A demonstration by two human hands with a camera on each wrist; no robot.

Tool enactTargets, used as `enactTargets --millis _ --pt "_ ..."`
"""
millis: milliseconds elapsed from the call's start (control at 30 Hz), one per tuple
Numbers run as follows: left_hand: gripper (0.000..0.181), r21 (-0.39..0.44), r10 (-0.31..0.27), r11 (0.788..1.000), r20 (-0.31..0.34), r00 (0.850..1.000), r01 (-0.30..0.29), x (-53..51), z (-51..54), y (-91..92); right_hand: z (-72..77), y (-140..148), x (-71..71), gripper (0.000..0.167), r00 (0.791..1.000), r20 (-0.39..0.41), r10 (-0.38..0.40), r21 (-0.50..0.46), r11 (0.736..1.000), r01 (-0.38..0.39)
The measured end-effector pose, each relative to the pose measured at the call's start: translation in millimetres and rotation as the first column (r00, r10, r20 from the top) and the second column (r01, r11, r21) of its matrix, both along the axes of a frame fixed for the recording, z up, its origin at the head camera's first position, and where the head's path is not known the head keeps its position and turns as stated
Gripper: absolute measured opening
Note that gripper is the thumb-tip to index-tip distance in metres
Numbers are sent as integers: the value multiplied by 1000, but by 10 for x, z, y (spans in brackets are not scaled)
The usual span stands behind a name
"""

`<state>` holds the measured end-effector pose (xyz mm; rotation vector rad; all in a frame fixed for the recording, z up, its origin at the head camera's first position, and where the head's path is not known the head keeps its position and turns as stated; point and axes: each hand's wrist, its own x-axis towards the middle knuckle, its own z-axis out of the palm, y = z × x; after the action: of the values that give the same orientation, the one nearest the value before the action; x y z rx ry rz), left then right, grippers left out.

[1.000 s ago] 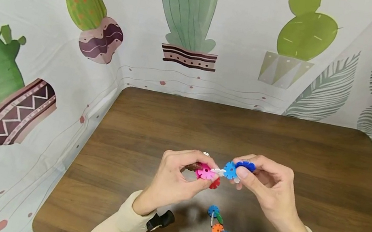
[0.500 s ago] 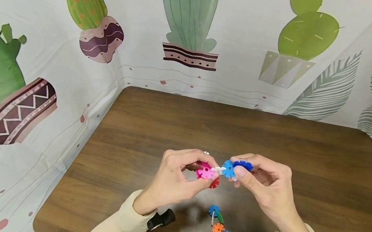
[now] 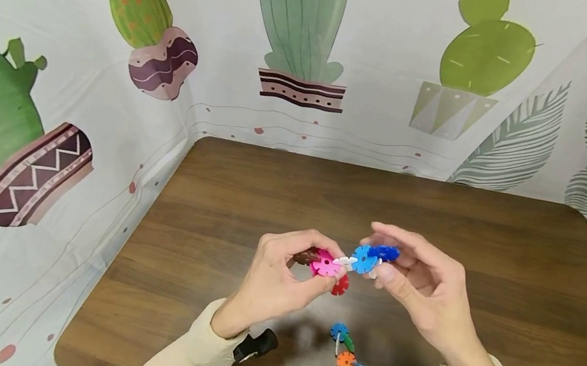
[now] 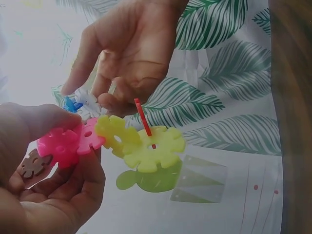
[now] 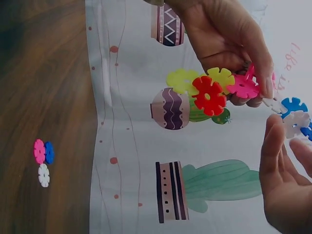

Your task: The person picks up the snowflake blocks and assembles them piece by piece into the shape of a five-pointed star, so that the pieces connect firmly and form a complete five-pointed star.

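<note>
A chain of notched plastic snowflake discs hangs in the air between the hands. My left hand [image 3: 280, 278] pinches it at the pink discs [image 3: 326, 264], beside a brown disc [image 3: 307, 256]. A red disc [image 3: 340, 284] hangs below; the left wrist view shows pale yellow discs [image 4: 155, 148] on the same chain. Through a white disc [image 3: 344, 262], the chain reaches a light blue disc [image 3: 364, 259] and a dark blue one [image 3: 385, 253] at its right end. Around that end, my right hand [image 3: 429, 290] has its fingers spread and loose, close to the discs.
On the brown table [image 3: 245, 194] near me lies a joined group with a blue disc [image 3: 339, 332] and an orange disc [image 3: 347, 363]. The right wrist view shows pink [image 5: 39, 151], blue and white discs on the table. A cactus-print cloth [image 3: 225, 35] hangs behind.
My right hand has loosened, its index finger lifting away from the blue discs, which stay on the chain and sit slightly higher. My left hand keeps its pinch almost in place.
</note>
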<state>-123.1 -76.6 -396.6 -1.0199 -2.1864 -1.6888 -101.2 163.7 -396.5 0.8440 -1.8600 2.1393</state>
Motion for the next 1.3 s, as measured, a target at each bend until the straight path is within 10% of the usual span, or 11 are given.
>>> enactTargets --millis 400,1300 --pt "13 -37 5 999 8 1000 -4 -5 -8 1 16 -19 18 25 972 -110 -208 -104 975 197" --pt "49 -224 -79 969 120 990 104 -95 -20 -36 144 -39 -78 31 960 -208 -189 40 979 201"
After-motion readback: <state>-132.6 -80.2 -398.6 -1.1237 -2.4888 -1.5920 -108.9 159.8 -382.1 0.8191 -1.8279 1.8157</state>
